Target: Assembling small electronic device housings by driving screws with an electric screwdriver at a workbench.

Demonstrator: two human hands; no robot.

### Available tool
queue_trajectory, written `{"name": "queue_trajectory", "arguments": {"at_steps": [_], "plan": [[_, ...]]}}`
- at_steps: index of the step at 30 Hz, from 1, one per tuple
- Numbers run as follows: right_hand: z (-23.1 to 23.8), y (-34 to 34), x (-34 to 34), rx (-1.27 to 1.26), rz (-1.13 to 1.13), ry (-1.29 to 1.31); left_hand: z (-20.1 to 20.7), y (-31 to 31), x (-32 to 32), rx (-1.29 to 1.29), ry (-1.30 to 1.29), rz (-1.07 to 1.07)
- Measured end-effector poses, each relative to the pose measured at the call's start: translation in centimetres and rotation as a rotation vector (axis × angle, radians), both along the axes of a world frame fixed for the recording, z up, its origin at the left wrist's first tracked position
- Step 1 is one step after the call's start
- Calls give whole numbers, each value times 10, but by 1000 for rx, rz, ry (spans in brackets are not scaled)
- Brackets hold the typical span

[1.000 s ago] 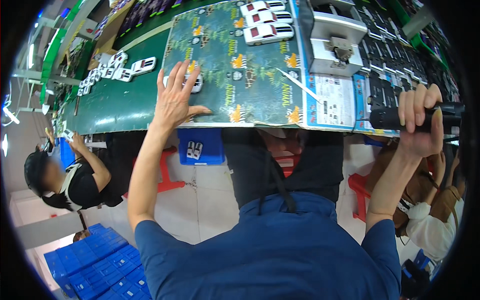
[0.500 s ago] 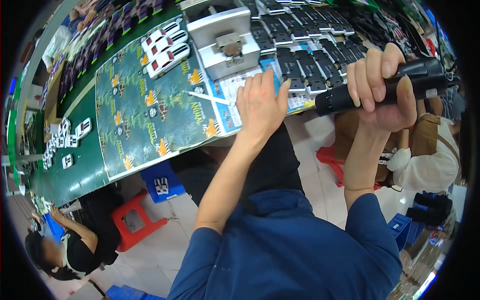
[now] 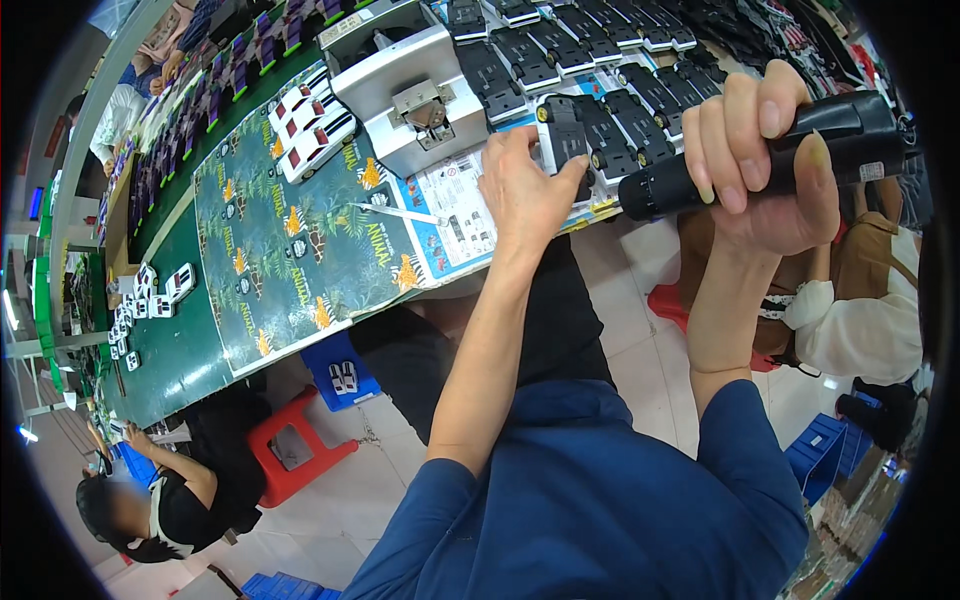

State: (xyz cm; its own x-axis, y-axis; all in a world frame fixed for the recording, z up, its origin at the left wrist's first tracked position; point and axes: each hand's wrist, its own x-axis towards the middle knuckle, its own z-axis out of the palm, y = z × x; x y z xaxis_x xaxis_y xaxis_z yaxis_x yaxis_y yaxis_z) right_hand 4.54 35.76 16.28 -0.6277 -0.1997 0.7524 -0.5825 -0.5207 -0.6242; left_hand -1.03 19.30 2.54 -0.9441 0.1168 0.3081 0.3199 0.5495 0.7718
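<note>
My left hand (image 3: 525,190) has its thumb and fingers around the near end of an upside-down toy car (image 3: 567,135). The car has a black underside and a white body, and lies slightly tilted at the near left of the rows. Wrapped in my right hand (image 3: 765,185) is a black electric screwdriver (image 3: 840,130), held level above the table's edge with its tip pointing left. Several more upturned toy cars (image 3: 612,140) stand in rows beyond my hands. A metal fixture (image 3: 420,105) stands left of the held car.
Finished-looking white toy cars (image 3: 310,140) sit on a patterned sheet (image 3: 290,235); smaller ones (image 3: 150,290) lie farther left. A white strip (image 3: 405,214) rests near the fixture. Co-workers sit at left and right, and a red stool (image 3: 295,450) stands at left.
My left hand has moved slightly right and taken hold of an upturned toy car. The screwdriver stays in my right hand, and the whole view has shifted a little.
</note>
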Motion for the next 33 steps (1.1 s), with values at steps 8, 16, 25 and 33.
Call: {"name": "queue_trajectory", "arguments": {"at_steps": [8, 16, 25, 33], "plan": [[18, -26, -22, -7, -85, -2, 18, -60, 35, 1012, -413, -233], [6, -144, -87, -120, -504, -223, -6, -162, 38, 1202, -518, -48], [-2, -181, -107, 135, -609, -154, -4, -167, 32, 1269, -580, -71], [-10, -152, -116, 243, -370, -265, -11, -166, 37, 1297, -541, -108]]}}
